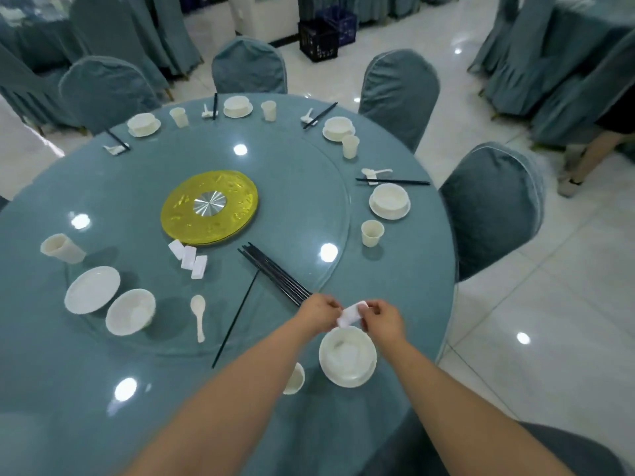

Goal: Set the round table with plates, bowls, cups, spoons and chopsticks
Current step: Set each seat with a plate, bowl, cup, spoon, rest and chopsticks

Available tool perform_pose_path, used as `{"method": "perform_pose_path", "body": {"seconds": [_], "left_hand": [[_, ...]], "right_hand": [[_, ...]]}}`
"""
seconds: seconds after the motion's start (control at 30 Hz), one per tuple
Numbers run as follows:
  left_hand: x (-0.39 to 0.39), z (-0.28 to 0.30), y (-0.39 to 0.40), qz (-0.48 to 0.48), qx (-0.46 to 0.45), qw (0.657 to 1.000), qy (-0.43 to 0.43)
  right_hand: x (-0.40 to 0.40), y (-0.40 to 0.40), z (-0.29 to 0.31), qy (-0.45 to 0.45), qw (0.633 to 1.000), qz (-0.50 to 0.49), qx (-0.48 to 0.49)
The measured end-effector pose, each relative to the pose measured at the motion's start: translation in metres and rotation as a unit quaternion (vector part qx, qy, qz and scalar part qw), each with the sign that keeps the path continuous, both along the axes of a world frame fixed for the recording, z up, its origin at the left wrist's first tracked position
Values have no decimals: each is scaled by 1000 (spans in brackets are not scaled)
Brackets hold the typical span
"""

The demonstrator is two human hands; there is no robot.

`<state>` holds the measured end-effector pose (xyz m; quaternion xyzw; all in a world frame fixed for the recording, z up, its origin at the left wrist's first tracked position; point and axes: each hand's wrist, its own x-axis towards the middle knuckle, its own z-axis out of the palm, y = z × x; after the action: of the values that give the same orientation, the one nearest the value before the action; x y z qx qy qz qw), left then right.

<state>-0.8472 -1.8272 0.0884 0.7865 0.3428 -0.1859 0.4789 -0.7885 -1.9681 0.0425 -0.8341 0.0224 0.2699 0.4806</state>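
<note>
Round table (86, 389), blue-green cloth, glass turntable (309, 187) on top with a gold disc (237, 187) at its centre.

Hands: left hand (318, 312) and right hand (385, 319) both raised just above the near place setting, fingers of each curled to pinch opposite ends of one small white rest (351, 314); it looks like a chopstick rest, though its shape is blurred.

Near setting: white bowl on plate (347, 355) directly below the hands; white cup (294, 378) just left of it, partly hidden by the left forearm.

Loose stock on the turntable: bundle of black chopsticks (275, 274) running diagonally toward the left hand; a single black chopstick (235, 321) lying apart, left of the bundle; three white rests (189, 258) clustered just beside the gold disc; white spoon (199, 319); stack of bowls (130, 310) touching or nearly touching a stack of plates (92, 289); stack of cups (63, 248) lying on its side.

Completed settings: four around the far and right edge, each with bowl on plate, cup, spoon and chopsticks, e.g. right-side bowl (390, 200) with cup (372, 232).

Surroundings: covered chairs (488, 214) ringing the table; dark crates (319, 39) on the tiled floor beyond
</note>
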Motion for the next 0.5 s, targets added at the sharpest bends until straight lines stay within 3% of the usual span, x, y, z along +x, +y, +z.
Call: {"method": "perform_pose_path", "body": {"seconds": [0.27, 0.5], "left_hand": [[53, -44, -15, -31, 38, 999, 0], [96, -82, -8, -74, 60, 995, 17]], "right_hand": [[36, -6, -44, 151, 970, -165, 99], [78, 9, -79, 131, 980, -147, 1]]}}
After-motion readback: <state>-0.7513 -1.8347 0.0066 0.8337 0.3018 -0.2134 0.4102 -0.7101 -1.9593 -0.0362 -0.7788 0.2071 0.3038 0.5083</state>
